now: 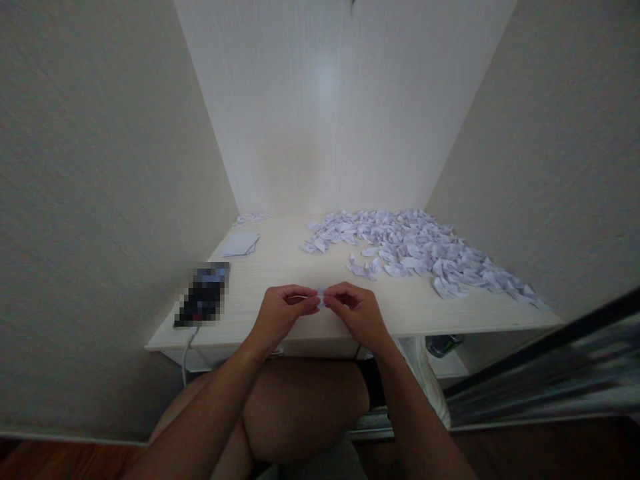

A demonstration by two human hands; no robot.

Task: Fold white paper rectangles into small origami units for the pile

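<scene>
Folded-paper heap point(415, 250) beyond hands' paper scrap point(321, 297)

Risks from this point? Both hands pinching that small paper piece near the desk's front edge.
1. The paper piece is tiny and pinched between the left hand and right hand close to the desk front edge; if a grip slips, it may drop off onto the lap.
2. The pile of folded papers lies just beyond the right hand; a sweep could scatter it.
3. The phone cable hangs over the edge and could snag.
</scene>
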